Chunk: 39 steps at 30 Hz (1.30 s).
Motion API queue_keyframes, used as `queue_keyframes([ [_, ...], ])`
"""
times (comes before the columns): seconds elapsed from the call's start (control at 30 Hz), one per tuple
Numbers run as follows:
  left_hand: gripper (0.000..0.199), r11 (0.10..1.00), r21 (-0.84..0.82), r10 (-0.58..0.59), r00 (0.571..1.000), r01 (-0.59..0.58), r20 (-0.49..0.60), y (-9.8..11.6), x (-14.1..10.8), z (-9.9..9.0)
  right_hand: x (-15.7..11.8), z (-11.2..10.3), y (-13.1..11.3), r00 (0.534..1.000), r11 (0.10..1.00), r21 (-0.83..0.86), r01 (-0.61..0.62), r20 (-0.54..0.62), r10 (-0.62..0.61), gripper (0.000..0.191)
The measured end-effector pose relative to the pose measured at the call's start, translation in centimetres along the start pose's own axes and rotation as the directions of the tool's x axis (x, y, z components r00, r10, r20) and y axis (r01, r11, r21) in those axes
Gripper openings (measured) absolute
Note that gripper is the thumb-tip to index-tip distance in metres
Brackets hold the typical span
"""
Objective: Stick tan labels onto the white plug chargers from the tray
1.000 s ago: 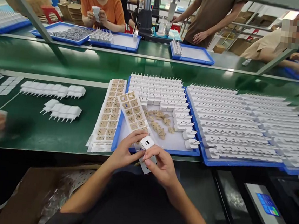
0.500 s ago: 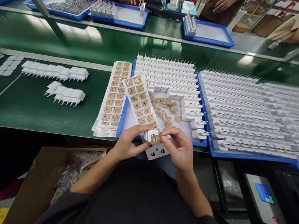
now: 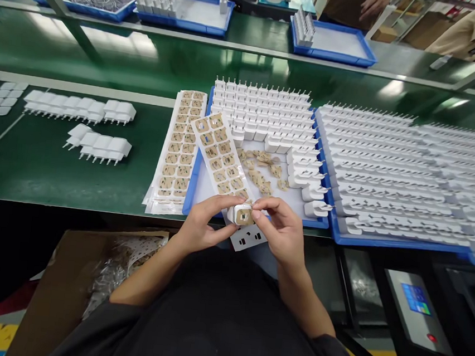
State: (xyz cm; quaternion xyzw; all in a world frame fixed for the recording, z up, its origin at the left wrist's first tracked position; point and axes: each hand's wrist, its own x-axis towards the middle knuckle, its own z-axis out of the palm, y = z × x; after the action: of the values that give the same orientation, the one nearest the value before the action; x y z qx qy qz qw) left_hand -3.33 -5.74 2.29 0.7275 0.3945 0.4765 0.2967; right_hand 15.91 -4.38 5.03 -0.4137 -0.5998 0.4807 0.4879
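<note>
Between thumb and fingers, my left hand (image 3: pixel 203 222) grips a white plug charger (image 3: pixel 231 215), its port end turned up toward me. A brown sticker (image 3: pixel 242 216) with a cutout lies over that end face, and my right hand (image 3: pixel 283 235) pinches the sticker's right edge. Whether it is stuck down I cannot tell. Beneath my hands, a sticker sheet (image 3: pixel 223 160) leans across the blue tray (image 3: pixel 192 187); its lower end, with dark port-shaped holes, sticks out past the table edge. Loose brown pieces (image 3: pixel 262 181) lie in the tray near rows of white chargers (image 3: pixel 264 110).
A stack of sticker sheets (image 3: pixel 177 150) lies left of the tray. More chargers (image 3: pixel 106 147) rest on the green table (image 3: pixel 23 171). Filled charger trays (image 3: pixel 393 176) stand at right. Below left is a cardboard box (image 3: pixel 57 284). Across the bench are co-workers and blue trays (image 3: pixel 333 55).
The brown sticker, earlier at the lower right of the charger's face, now covers that face. My right hand keeps its pinch on the edge. The whole view has shifted slightly.
</note>
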Motion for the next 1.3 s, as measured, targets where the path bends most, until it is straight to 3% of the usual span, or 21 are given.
queue_keyframes([
  [0.3,0.046,1.000,-0.005,-0.026,1.000,0.027,0.011,0.1,0.0,-0.1,0.1,-0.1,0.0,1.000,0.998,0.068,-0.005,-0.006,0.006,0.003],
  [0.77,0.047,1.000,0.017,-0.014,1.000,0.014,0.010,0.1,-0.1,-0.1,-0.2,0.4,-0.4,0.999,0.994,-0.106,0.011,-0.031,-0.014,0.004],
  [1.03,0.047,0.998,0.058,0.005,1.000,-0.005,-0.001,0.0,-0.3,0.0,-0.2,1.2,-0.8,0.992,0.956,-0.279,0.090,-0.062,-0.112,0.005],
  [1.2,0.045,0.993,0.119,0.012,1.000,-0.013,0.007,0.0,-0.3,-0.1,-0.2,1.5,-0.9,0.967,0.880,-0.428,0.207,-0.047,-0.251,0.005],
  [1.3,0.040,0.985,0.174,0.004,1.000,-0.002,-0.013,0.1,-0.7,0.0,-0.2,1.3,-0.7,0.955,0.845,-0.492,0.209,-0.081,-0.284,0.009],
])
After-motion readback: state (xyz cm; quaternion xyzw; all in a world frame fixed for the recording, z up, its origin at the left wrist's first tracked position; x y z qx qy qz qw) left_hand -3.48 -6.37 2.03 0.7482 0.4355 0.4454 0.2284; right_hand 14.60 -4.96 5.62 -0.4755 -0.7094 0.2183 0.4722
